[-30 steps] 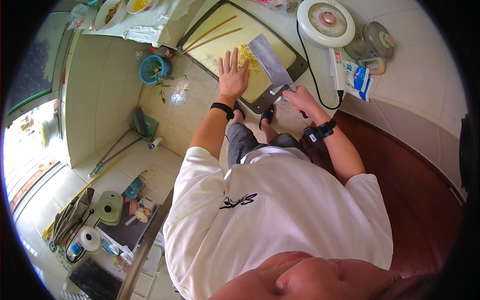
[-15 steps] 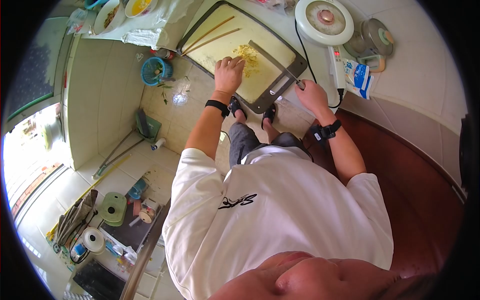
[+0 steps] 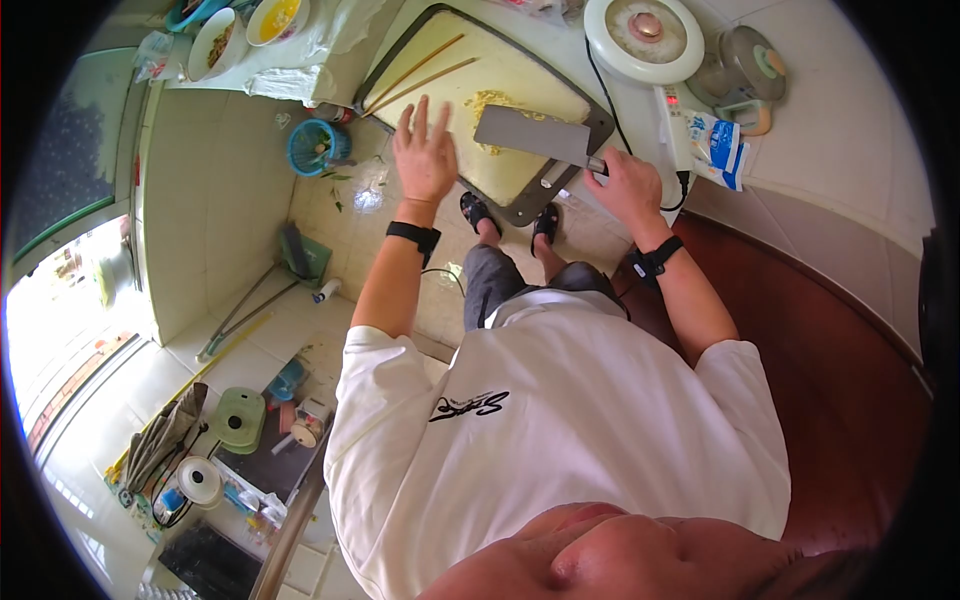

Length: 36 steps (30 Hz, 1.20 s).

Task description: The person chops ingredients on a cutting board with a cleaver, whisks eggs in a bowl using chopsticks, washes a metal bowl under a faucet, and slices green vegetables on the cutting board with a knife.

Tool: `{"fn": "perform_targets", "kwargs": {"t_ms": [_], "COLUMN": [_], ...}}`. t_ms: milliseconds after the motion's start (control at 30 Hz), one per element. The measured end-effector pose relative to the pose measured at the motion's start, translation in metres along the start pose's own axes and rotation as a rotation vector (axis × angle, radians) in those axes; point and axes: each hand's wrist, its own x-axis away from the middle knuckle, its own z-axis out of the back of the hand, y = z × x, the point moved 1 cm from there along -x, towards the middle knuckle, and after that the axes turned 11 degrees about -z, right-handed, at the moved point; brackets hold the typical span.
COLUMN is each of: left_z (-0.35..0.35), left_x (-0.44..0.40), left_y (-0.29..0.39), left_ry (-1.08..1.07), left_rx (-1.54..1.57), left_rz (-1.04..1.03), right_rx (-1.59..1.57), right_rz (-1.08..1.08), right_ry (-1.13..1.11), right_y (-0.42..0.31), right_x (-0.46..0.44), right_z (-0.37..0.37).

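My right hand (image 3: 632, 188) is wrapped round the handle of a cleaver (image 3: 530, 134), whose broad blade is turned flat to view. The blade covers part of a pile of chopped yellow food (image 3: 490, 102) on the cutting board (image 3: 540, 60); some bits show along its upper edge. My left hand (image 3: 426, 155) is open with its fingers spread, holding nothing, by the board's near left edge. Two chopsticks (image 3: 424, 83) lie on the left side of the board, close to my left fingertips.
Right of the board stand a round white appliance (image 3: 643, 35) with a cord, a glass-lidded pot (image 3: 750, 65) and a blue-and-white packet (image 3: 714, 148). Bowls of food (image 3: 276, 20) sit at upper left. A blue basket (image 3: 318, 147) is on the floor below.
My left hand has moved left, away from the chopped food, and its fingers have spread. The cleaver has turned from edge-on to flat, over the pile.
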Motion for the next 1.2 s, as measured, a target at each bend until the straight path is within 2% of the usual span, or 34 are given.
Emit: {"fn": "perform_targets", "kwargs": {"t_ms": [33, 100, 167, 333, 800, 1200], "left_z": [0.007, 0.012, -0.003, -0.035, -0.056, -0.057], "left_x": [-0.005, -0.014, -0.016, -0.021, -0.014, 0.001], "left_y": [0.014, 0.047, 0.073, 0.098, 0.071, 0.035], "left_ry": [-0.022, -0.263, -0.31, -0.335, -0.326, -0.399], "left_rx": [0.027, 0.129, 0.171, 0.137, 0.036, -0.086], "left_rz": [-0.044, -0.137, -0.206, -0.19, -0.097, -0.023], "right_rx": [0.009, 0.016, 0.039, 0.078, 0.084, 0.096], "right_rz": [0.017, 0.04, 0.116, 0.157, 0.128, 0.157], "right_ry": [0.01, 0.017, 0.025, 0.024, 0.047, 0.048], "right_y": [-0.003, -0.011, -0.019, -0.024, -0.009, 0.015], "right_x": [0.001, 0.001, 0.0, 0.001, 0.007, 0.011], "right_z": [-0.004, -0.009, -0.011, -0.018, -0.016, -0.008]}}
